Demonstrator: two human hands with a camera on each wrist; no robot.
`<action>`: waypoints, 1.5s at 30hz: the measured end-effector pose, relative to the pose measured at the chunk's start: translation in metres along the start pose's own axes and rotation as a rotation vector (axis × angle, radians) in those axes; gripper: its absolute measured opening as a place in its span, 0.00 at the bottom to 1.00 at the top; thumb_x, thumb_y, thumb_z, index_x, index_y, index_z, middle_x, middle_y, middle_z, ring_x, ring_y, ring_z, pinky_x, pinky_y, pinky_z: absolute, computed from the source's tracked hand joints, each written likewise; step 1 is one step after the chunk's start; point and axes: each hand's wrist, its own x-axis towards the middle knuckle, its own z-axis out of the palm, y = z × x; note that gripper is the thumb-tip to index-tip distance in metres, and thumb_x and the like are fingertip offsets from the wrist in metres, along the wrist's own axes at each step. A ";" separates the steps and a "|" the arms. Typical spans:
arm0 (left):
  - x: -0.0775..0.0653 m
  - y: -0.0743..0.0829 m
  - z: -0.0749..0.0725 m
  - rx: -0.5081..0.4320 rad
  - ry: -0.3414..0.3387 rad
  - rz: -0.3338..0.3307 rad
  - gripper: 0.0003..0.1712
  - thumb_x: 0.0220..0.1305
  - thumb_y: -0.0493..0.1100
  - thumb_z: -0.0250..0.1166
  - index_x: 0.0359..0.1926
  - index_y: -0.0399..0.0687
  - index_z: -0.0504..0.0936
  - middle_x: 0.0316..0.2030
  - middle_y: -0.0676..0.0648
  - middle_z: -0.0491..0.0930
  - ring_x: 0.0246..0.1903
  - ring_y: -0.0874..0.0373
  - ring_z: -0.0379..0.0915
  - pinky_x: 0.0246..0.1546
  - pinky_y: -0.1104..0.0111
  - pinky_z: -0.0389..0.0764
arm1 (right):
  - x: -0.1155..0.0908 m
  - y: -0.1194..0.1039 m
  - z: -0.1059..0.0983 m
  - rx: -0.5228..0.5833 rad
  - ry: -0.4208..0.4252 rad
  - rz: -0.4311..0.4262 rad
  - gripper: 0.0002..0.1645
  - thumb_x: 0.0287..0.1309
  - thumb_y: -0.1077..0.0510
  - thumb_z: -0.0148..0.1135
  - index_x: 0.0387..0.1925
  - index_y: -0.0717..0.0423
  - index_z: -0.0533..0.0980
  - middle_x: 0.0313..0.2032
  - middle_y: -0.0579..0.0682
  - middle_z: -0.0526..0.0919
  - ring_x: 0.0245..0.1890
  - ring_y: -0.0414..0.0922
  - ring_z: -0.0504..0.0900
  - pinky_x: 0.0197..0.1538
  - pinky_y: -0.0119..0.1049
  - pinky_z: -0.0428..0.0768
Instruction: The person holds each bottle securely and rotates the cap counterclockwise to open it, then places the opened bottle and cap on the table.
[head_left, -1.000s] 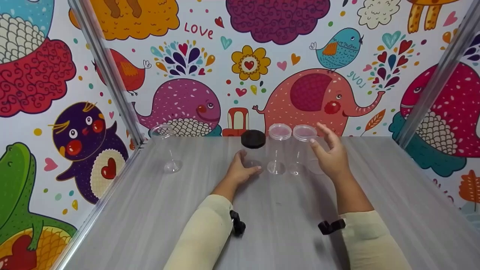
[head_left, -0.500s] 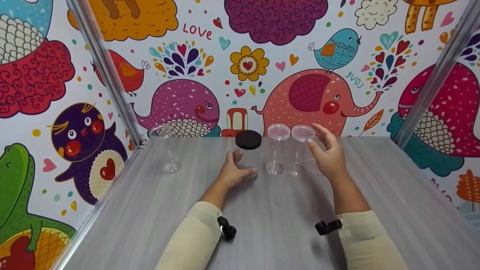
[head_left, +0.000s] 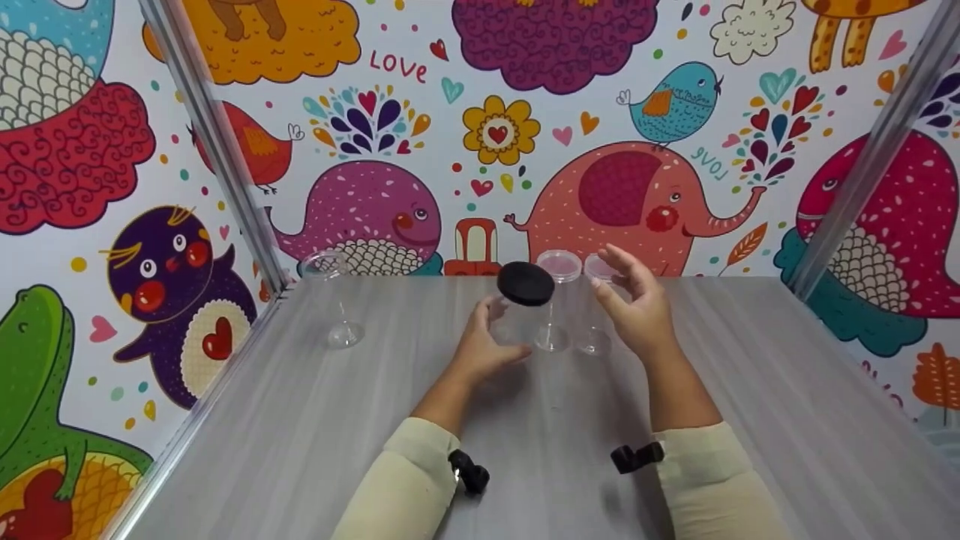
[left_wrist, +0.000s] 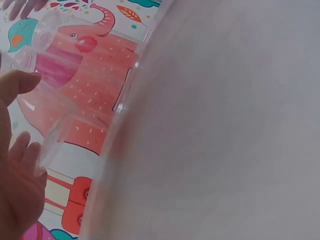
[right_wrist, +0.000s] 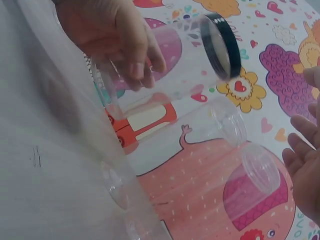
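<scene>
My left hand (head_left: 480, 349) grips a clear plastic jar (head_left: 517, 322) low on its body, thumb on the near side and fingers round the far side. The jar's black lid (head_left: 526, 283) is on, and the jar leans to the right. Just behind it stand two slimmer clear jars, a middle jar (head_left: 553, 339) and a right jar (head_left: 595, 343), both upright. With fingers spread and nothing in it, my right hand (head_left: 637, 304) is at the right jar's top and hides part of it. In the right wrist view, the lidded jar (right_wrist: 175, 82) shows side-on, nothing visible inside.
Another clear jar (head_left: 343, 335) stands upright at the back left of the grey table (head_left: 555, 465). A wall (head_left: 480, 45) printed with cartoon animals rises behind, with metal posts (head_left: 217, 150) at the corners. Black wrist devices (head_left: 636, 457) sit on both sleeves.
The left hand first shifted the black-lidded jar left, then brought it back right and tilted it, in front of the middle jar. The right hand has moved slightly left.
</scene>
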 end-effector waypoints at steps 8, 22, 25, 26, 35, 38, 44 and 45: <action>0.000 0.021 0.013 0.026 0.048 0.066 0.59 0.50 0.52 0.85 0.78 0.64 0.61 0.75 0.56 0.69 0.76 0.54 0.66 0.72 0.47 0.79 | 0.004 -0.013 0.015 -0.065 -0.048 0.035 0.38 0.68 0.43 0.71 0.76 0.41 0.72 0.69 0.51 0.80 0.68 0.53 0.78 0.72 0.57 0.77; -0.014 0.035 0.020 0.286 0.116 0.189 0.59 0.48 0.57 0.85 0.78 0.63 0.64 0.72 0.54 0.74 0.71 0.54 0.70 0.70 0.45 0.80 | 0.001 -0.023 0.040 -0.253 -0.061 -0.018 0.35 0.63 0.36 0.73 0.68 0.40 0.81 0.71 0.51 0.80 0.71 0.55 0.75 0.68 0.61 0.82; -0.015 0.038 0.021 0.328 0.124 0.191 0.59 0.48 0.56 0.85 0.79 0.62 0.65 0.72 0.53 0.74 0.71 0.53 0.71 0.71 0.43 0.78 | 0.000 -0.025 0.042 -0.287 -0.044 -0.002 0.34 0.63 0.34 0.72 0.67 0.39 0.82 0.71 0.51 0.80 0.72 0.56 0.73 0.69 0.63 0.80; -0.016 0.039 0.021 0.335 0.125 0.188 0.59 0.47 0.57 0.85 0.79 0.62 0.65 0.72 0.52 0.74 0.70 0.52 0.71 0.71 0.42 0.78 | -0.001 -0.026 0.042 -0.292 -0.038 0.009 0.33 0.63 0.34 0.72 0.66 0.39 0.82 0.71 0.51 0.79 0.72 0.56 0.73 0.69 0.63 0.80; -0.018 0.039 0.020 0.266 0.093 0.176 0.60 0.47 0.54 0.86 0.79 0.62 0.64 0.72 0.52 0.74 0.70 0.50 0.74 0.67 0.42 0.81 | -0.005 -0.027 0.041 -0.279 -0.036 0.030 0.32 0.66 0.33 0.69 0.67 0.39 0.82 0.72 0.51 0.79 0.72 0.56 0.74 0.71 0.64 0.78; -0.018 0.039 0.018 0.233 0.060 0.176 0.60 0.48 0.53 0.86 0.80 0.62 0.64 0.72 0.53 0.74 0.72 0.51 0.73 0.68 0.43 0.81 | -0.005 -0.027 0.039 -0.246 -0.060 0.008 0.30 0.69 0.37 0.68 0.67 0.40 0.82 0.73 0.51 0.78 0.74 0.56 0.73 0.71 0.64 0.78; -0.019 0.039 0.012 0.186 0.003 0.160 0.61 0.48 0.53 0.85 0.80 0.63 0.63 0.72 0.56 0.74 0.72 0.54 0.71 0.69 0.45 0.81 | -0.006 -0.026 0.035 -0.061 -0.137 -0.047 0.23 0.72 0.53 0.66 0.66 0.42 0.83 0.74 0.47 0.77 0.75 0.52 0.74 0.74 0.57 0.78; -0.019 0.039 0.011 0.183 -0.002 0.162 0.61 0.48 0.53 0.86 0.81 0.63 0.63 0.72 0.56 0.74 0.72 0.55 0.71 0.69 0.46 0.81 | -0.006 -0.026 0.035 -0.038 -0.148 -0.050 0.23 0.72 0.54 0.66 0.65 0.42 0.83 0.75 0.46 0.77 0.75 0.51 0.74 0.74 0.57 0.78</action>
